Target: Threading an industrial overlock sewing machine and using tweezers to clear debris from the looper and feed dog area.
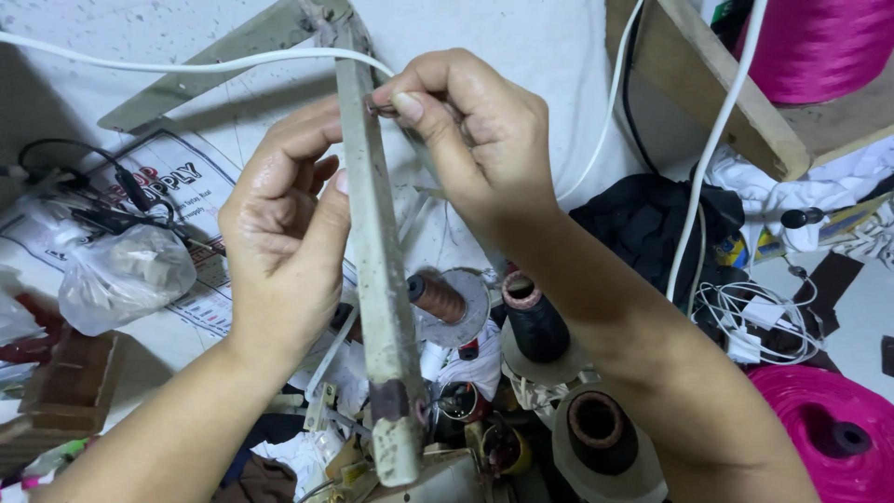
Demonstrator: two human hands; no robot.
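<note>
Metal bar stands upright, left hand wrapped around it; right hand pinches a small clip at two o'clock.

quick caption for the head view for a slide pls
Left hand steadies a worn grey metal bar while the right hand pinches something small at its edge, above thread spools.

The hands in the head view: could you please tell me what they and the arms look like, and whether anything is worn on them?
Both the left hand and the right hand are bare, with no gloves, rings or watch showing. Both forearms are bare too, with no sleeve in view. The nails are short and unpainted.
</note>
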